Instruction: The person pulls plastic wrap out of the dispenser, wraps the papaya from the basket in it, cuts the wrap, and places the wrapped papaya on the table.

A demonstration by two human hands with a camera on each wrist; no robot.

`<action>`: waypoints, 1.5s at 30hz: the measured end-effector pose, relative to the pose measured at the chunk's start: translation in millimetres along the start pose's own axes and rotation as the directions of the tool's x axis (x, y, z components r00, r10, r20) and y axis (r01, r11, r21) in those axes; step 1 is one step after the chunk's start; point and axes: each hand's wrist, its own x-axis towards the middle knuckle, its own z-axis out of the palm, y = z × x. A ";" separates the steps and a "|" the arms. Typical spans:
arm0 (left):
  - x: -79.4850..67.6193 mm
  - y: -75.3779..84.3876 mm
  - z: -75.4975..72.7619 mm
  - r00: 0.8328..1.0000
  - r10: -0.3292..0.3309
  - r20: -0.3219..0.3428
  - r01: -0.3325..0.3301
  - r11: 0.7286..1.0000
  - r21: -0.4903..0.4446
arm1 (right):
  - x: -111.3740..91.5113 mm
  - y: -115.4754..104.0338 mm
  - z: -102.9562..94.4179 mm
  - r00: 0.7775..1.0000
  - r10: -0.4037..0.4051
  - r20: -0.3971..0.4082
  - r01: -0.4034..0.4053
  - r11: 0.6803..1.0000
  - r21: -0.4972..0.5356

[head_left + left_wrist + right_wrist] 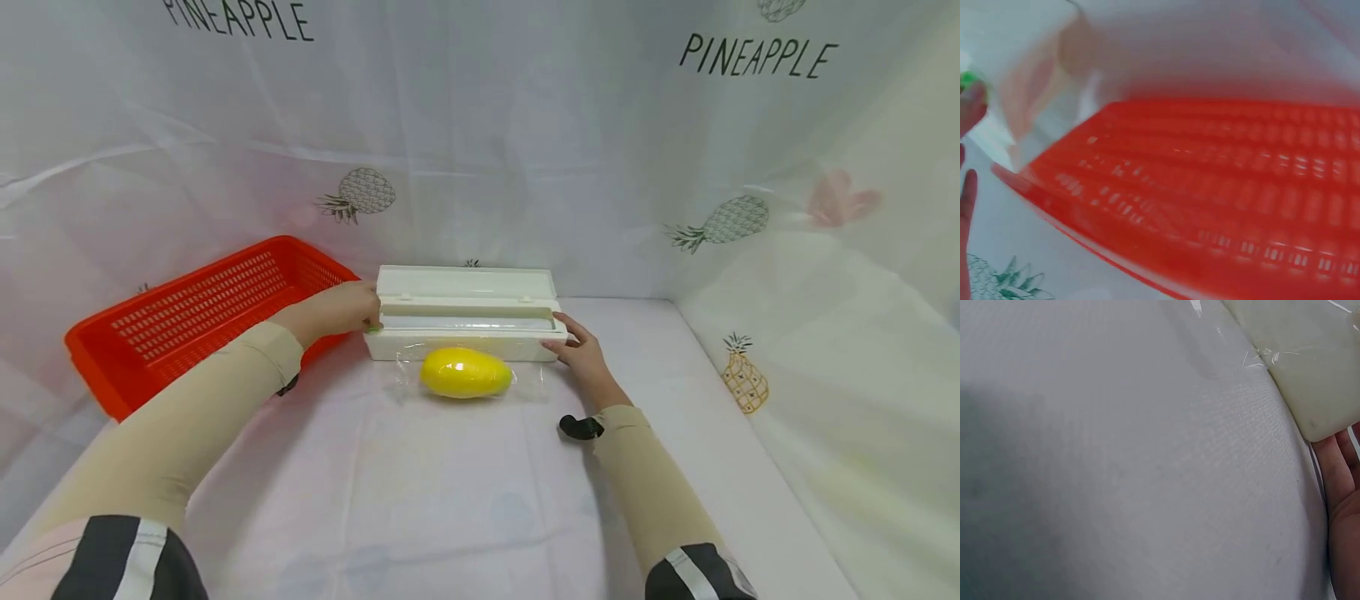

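Head view: white box [468,305] standing at the far side of the cloth-covered counter [450,500], lid [465,282] tipped back along its far edge, pale roll [468,323] lying inside. At the left end, left hand [341,308], green piece [372,329] under the fingertips; cannot tell whether pinching or only pressing in that grip. At the right end, right hand [587,358] pinching the box, thumb on the near wall, fingertip up by the rim. Just on the near side of the box, yellow oval object [465,372], with clear film [531,381] showing to left and right of it; cannot tell whether over or under. Farther left, red perforated basket [240,287] set at an angle, partly hidden behind the left sleeve [187,425]. At the far side, hanging cloth [480,108] printed with pineapples. Left wrist view: basket large and blurred, green piece at the left edge beside a fingertip. Right wrist view: fingers against the box's corner.
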 end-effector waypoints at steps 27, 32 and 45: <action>44.8 59.3 19.6 0.993 0.070 0.099 -0.072 0.997 0.018 | 0.6 1.0 -3.1 1.000 -0.012 0.024 0.013 1.000 -0.022; 45.1 59.4 22.0 0.994 0.080 0.076 -0.080 0.997 -0.003 | 0.6 -0.5 -5.1 0.999 -0.018 0.039 0.021 0.998 -0.061; 34.6 64.8 16.0 0.996 0.065 0.066 -0.053 0.983 -0.176 | -13.4 -26.5 -23.2 0.978 -0.041 0.204 0.107 0.939 -0.326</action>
